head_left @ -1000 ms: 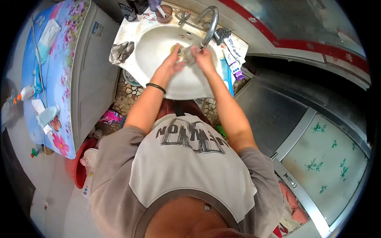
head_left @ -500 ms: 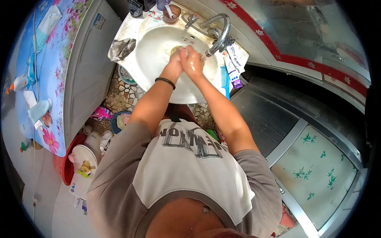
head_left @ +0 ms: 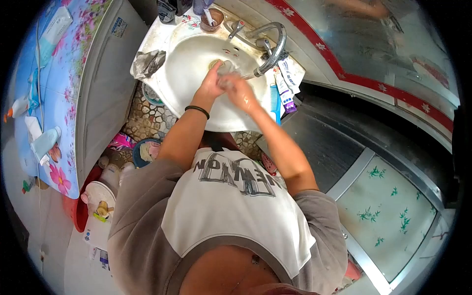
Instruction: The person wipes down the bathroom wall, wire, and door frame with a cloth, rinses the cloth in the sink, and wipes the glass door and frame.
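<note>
While you lean over the white washbasin [head_left: 181,78], your left hand [head_left: 212,82] and right hand [head_left: 239,92] meet above its bowl, just left of the curved metal faucet [head_left: 281,43]. The left fingers point toward the far side; the right hand, blurred and wet, crosses against them. Whether your fingers are parted or closed on anything, I cannot tell. Between the hands is a pale, see-through patch [head_left: 227,72], perhaps water, perhaps a light, clear object. If it is an object, it would likely be slippery, and soft or stiff I cannot say; a broad, gentle hold from both sides, with palms rather than fingertips, would suit it best.

On the basin's right edge lie white-and-purple tubes [head_left: 283,90] and a blue comb [head_left: 274,98]. A brown cup [head_left: 212,20] holding a toothbrush stands on the far rim, and a crumpled grey wrapper [head_left: 149,64] sits on the left corner.

The tubes carry print too small to read, as does the blue label [head_left: 118,27] on the grey appliance [head_left: 101,93] at left. Your shirt [head_left: 236,216] has large dark letters; an N and an O stand out, but folds break up the wording.
</note>
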